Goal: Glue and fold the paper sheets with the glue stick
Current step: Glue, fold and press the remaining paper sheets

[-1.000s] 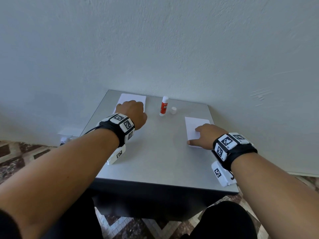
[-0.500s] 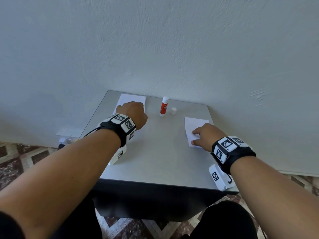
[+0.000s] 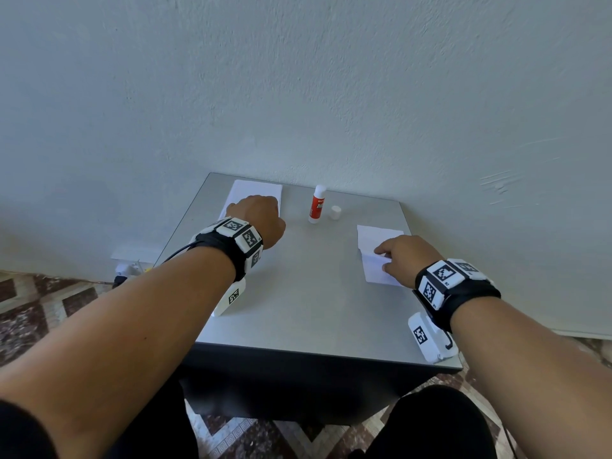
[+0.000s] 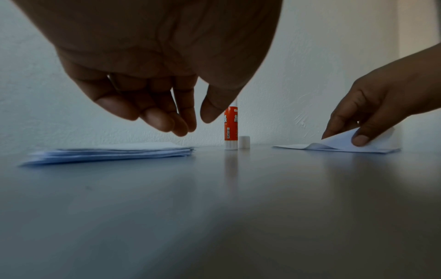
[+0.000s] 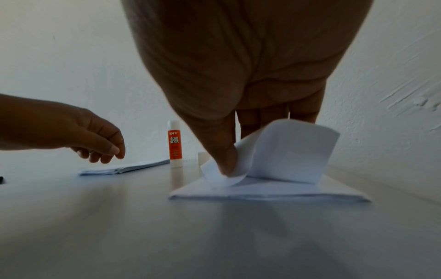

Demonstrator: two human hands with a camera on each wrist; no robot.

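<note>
Fold step underway: right hand pinches top sheet of right pile curled up, left hand loose, empty, over left stack; glue stick upright, uncapped, between; next press crease flat.

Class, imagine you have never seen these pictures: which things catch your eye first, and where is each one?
The orange glue stick stands upright at the table's far edge, its white cap beside it. On the right, the right hand pinches and lifts the near corner of a folded sheet. On the left, the left hand hovers with loosely curled fingers over a paper stack.
</note>
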